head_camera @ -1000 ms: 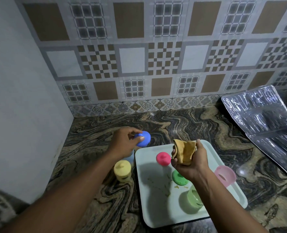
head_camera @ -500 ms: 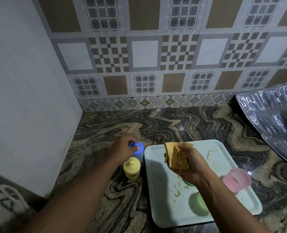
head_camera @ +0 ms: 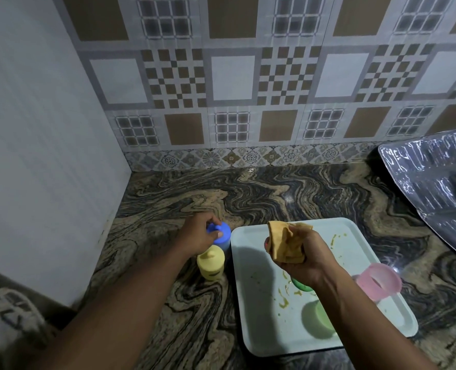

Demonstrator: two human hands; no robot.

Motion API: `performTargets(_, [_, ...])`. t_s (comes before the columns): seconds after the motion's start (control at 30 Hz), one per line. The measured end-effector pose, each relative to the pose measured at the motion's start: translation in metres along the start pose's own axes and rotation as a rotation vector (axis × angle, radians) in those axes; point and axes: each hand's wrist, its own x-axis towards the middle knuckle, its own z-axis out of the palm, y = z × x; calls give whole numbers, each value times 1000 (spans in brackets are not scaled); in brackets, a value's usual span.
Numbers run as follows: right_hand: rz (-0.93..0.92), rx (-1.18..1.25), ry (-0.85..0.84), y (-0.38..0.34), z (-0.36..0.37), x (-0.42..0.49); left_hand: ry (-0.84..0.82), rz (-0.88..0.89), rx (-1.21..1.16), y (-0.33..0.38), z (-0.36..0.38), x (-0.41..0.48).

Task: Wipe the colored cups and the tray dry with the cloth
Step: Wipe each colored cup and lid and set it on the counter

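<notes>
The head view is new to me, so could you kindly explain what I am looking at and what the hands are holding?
A camera worn on a person's head looks down at their two bare hands; there is no robot. The left hand grips the blue cup, which stands on the marbled counter behind a yellow cup. The right hand holds a bunched tan cloth above the white tray. On the tray lie yellowish smears, a pale green cup and a darker green piece partly hidden by the wrist. A pink cup sits at its right edge.
</notes>
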Motion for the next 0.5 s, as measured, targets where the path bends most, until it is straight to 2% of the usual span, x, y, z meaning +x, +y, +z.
performTargets(0.17, [-52, -10, -27, -14, -3, -5, -74, -37, 119, 12, -5, 4])
performTargets(0.33, [-150, -36, 42, -49, -19, -3, -143, -45, 230, 28, -5, 11])
performTargets(0.5, [-201, -44, 76, -70, -42, -9, -28, 137, 313, 68, 11, 6])
